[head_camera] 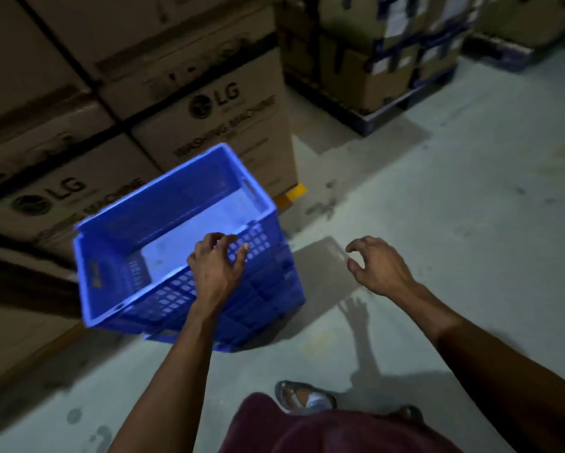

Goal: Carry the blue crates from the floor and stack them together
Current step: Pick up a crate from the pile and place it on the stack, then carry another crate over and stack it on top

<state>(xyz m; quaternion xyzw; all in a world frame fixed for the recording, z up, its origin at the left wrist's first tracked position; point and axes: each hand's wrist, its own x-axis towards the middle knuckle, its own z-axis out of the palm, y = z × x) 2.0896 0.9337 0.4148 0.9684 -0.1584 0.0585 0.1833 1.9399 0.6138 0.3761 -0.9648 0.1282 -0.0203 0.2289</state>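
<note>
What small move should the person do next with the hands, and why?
Probably turn away to fetch another crate. The top crate already seems to sit on a lower crate. The left hand hovers by its near rim with loose fingers, gripping nothing, and the right hand is empty over the floor.

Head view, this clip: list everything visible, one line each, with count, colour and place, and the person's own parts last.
blue crates: a stack, apparently two, top one empty, on the floor left of centre.
LG cartons: several, brown, stacked behind the crates along the left.
taped boxes: several, brown with dark tape and white labels, on a pallet at upper right.
pallet: one, dark, under those boxes.
floor: grey concrete, stained.
left hand: one, fingers loosely curled over the top crate's near wall; no clear grip.
right hand: one, empty, in the air right of the crates.
foot: one, in a sandal, bottom centre.
</note>
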